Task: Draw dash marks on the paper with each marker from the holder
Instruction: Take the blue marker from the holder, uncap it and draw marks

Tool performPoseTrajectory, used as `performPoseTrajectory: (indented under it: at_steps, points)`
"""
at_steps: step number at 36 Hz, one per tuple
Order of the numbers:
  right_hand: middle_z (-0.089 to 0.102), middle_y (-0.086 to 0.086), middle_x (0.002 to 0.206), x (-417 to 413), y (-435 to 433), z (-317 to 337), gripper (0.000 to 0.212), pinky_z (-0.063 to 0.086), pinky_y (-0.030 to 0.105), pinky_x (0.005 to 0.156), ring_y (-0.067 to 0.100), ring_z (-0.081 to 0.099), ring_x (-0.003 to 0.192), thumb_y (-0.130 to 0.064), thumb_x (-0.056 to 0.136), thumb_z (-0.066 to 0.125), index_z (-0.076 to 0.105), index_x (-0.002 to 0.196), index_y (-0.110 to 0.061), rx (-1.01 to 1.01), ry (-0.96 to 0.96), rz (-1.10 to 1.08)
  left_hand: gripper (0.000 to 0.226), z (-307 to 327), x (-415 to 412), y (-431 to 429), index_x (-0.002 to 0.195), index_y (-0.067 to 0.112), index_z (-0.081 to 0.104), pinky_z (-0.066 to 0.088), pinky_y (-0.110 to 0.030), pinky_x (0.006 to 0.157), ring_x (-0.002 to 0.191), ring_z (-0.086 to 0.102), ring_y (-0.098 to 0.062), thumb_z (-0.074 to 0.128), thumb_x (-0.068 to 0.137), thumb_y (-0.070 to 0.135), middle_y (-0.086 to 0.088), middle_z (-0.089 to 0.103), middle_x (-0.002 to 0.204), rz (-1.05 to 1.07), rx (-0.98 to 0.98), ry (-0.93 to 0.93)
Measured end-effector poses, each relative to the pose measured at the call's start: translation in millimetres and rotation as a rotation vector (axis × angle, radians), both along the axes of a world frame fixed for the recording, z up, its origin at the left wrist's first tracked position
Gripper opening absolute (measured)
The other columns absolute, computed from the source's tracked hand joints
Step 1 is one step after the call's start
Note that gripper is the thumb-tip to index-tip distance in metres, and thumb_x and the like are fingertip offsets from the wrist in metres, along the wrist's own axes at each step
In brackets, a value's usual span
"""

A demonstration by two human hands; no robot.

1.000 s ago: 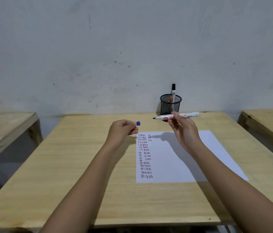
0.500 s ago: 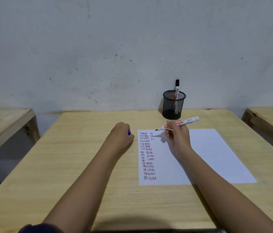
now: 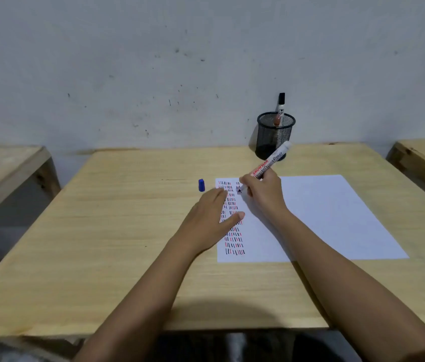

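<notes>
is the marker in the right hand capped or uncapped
Uncapped. The blue cap stands alone on the table, left of the paper, and the marker in the right hand has its bare tip on the paper.

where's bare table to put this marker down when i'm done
Free: the wide bare wood left of the blue cap and the left hand, and the near strip of table below the paper. Crowded: the paper's left edge, where both hands meet, and around the mesh holder.
</notes>
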State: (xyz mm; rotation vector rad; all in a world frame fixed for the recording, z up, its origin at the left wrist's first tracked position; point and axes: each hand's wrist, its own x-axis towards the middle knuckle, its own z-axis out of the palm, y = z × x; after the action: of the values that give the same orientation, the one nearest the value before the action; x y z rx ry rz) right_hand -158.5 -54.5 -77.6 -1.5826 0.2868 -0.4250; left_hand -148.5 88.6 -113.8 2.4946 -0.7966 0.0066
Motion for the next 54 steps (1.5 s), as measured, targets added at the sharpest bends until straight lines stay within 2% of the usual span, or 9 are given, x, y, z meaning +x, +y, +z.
performPoseTrajectory:
  at_steps: [3, 8, 17, 37, 42, 45, 47, 49, 54]
  points:
    - [0.043, 0.005, 0.062, 1.4, 0.5, -2.6, 0.013, 0.035, 0.006, 0.040, 0.007, 0.042, 0.049, 0.001, 0.082, 0.054, 0.045, 0.077, -0.007, -0.081, 0.014, 0.033, 0.065, -1.9, 0.5, -0.9, 0.126, 0.006, 0.043, 0.039, -0.039, 0.102, 0.128, 0.039, -0.024, 0.039, 0.089, 0.059, -0.010, 0.045, 0.135, 0.015, 0.047, -0.013]
    - [0.046, 0.009, 0.068, 7.8, -0.5, -9.3, 0.011, 0.037, 0.008, 0.042, 0.013, 0.042, 0.055, -0.001, 0.081, 0.054, 0.046, 0.078, -0.007, -0.142, 0.030, 0.037, 0.064, -2.3, 1.5, -1.4, 0.124, 0.002, 0.044, 0.038, -0.039, 0.101, 0.126, 0.040, -0.026, 0.040, 0.090, 0.056, -0.014, 0.046, 0.133, 0.019, 0.064, -0.022]
    - [0.046, 0.007, 0.067, 15.7, -5.3, -17.4, 0.012, 0.035, 0.008, 0.041, 0.015, 0.042, 0.056, -0.006, 0.080, 0.058, 0.046, 0.078, -0.008, -0.177, 0.054, 0.039, 0.069, -0.4, -0.2, -1.4, 0.143, 0.009, 0.032, 0.027, -0.034, 0.113, 0.141, 0.025, -0.018, 0.042, 0.091, 0.053, -0.003, 0.029, 0.154, 0.005, 0.049, -0.018]
    - [0.046, 0.004, 0.067, 13.6, -5.1, -14.8, 0.012, 0.035, 0.007, 0.044, 0.013, 0.042, 0.059, -0.005, 0.080, 0.057, 0.045, 0.077, -0.008, -0.246, 0.044, 0.046, 0.068, -2.1, 2.6, -2.1, 0.138, 0.009, 0.038, 0.035, -0.036, 0.108, 0.135, 0.032, -0.019, 0.040, 0.090, 0.057, -0.004, 0.038, 0.146, 0.013, 0.072, -0.023]
    - [0.048, 0.005, 0.063, 8.6, -5.5, -8.5, 0.011, 0.039, 0.010, 0.044, 0.005, 0.048, 0.048, -0.005, 0.082, 0.059, 0.048, 0.082, -0.005, -0.055, 0.026, -0.009, 0.069, 2.5, -0.2, -2.4, 0.141, 0.009, 0.034, 0.030, -0.033, 0.110, 0.139, 0.026, -0.016, 0.047, 0.089, 0.052, -0.003, 0.032, 0.150, 0.014, -0.001, -0.011]
    - [0.047, 0.007, 0.058, 5.1, -6.3, -3.9, 0.010, 0.037, 0.011, 0.038, 0.000, 0.045, 0.034, -0.005, 0.085, 0.059, 0.050, 0.088, -0.003, 0.152, -0.015, -0.010, 0.067, 12.4, 4.0, -0.1, 0.142, 0.010, 0.032, 0.029, -0.033, 0.111, 0.139, 0.020, -0.017, 0.054, 0.088, 0.043, -0.005, 0.029, 0.149, 0.092, -0.157, -0.139]
    - [0.049, 0.006, 0.055, 5.0, -9.2, -2.5, 0.008, 0.039, 0.012, 0.038, 0.001, 0.046, 0.035, -0.008, 0.088, 0.058, 0.052, 0.088, -0.003, 0.236, -0.027, -0.010, 0.063, 18.7, 12.8, 2.6, 0.142, 0.011, 0.033, 0.029, -0.033, 0.110, 0.137, 0.020, -0.020, 0.053, 0.089, 0.039, -0.007, 0.029, 0.148, 0.196, -0.220, -0.221]
    - [0.051, 0.006, 0.057, 6.3, -12.9, -0.5, 0.009, 0.042, 0.012, 0.041, 0.002, 0.049, 0.038, -0.008, 0.090, 0.056, 0.053, 0.084, -0.002, 0.325, -0.050, -0.015, 0.059, 22.2, 22.6, 5.5, 0.142, 0.011, 0.033, 0.028, -0.032, 0.107, 0.136, 0.020, -0.022, 0.051, 0.091, 0.036, -0.008, 0.030, 0.146, 0.268, -0.218, -0.191]
    - [0.051, 0.010, 0.067, 7.5, -20.1, 9.3, 0.013, 0.047, 0.010, 0.048, 0.003, 0.053, 0.042, 0.001, 0.088, 0.053, 0.055, 0.077, -0.004, 0.477, -0.098, 0.014, 0.038, 22.5, 39.7, 9.0, 0.127, 0.004, 0.052, 0.036, -0.030, 0.094, 0.120, 0.044, -0.027, 0.049, 0.095, 0.022, -0.013, 0.051, 0.124, 0.268, -0.144, -0.022]
